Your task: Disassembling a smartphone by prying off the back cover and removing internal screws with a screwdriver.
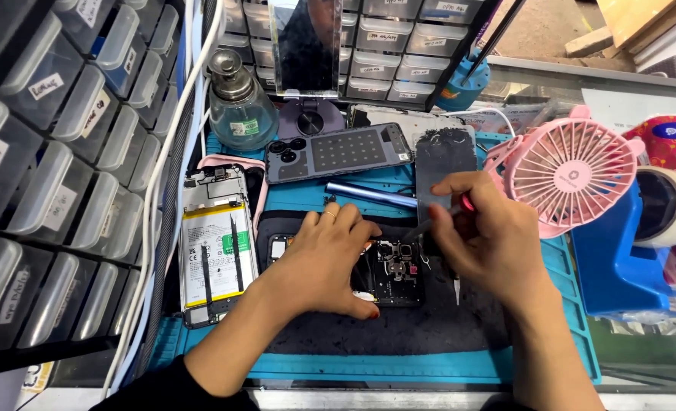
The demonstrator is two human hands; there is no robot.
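Note:
An opened black phone [396, 272] with its board and camera parts exposed lies on a dark pad in the middle of the teal work mat [429, 365]. My left hand [324, 262] rests flat on the phone's left part and holds it down. My right hand [488, 240] grips a thin tool with a pink end [437, 221], its tip pointing down at the phone's upper board near the camera module.
Another opened phone showing its battery [214, 243] lies at the left. A grey phone back cover [338, 152], a blue-silver stick [370, 195], a glass bottle [239, 103], a pink fan [570, 171], a tape dispenser [642, 243] and drawer racks [56, 167] surround the mat.

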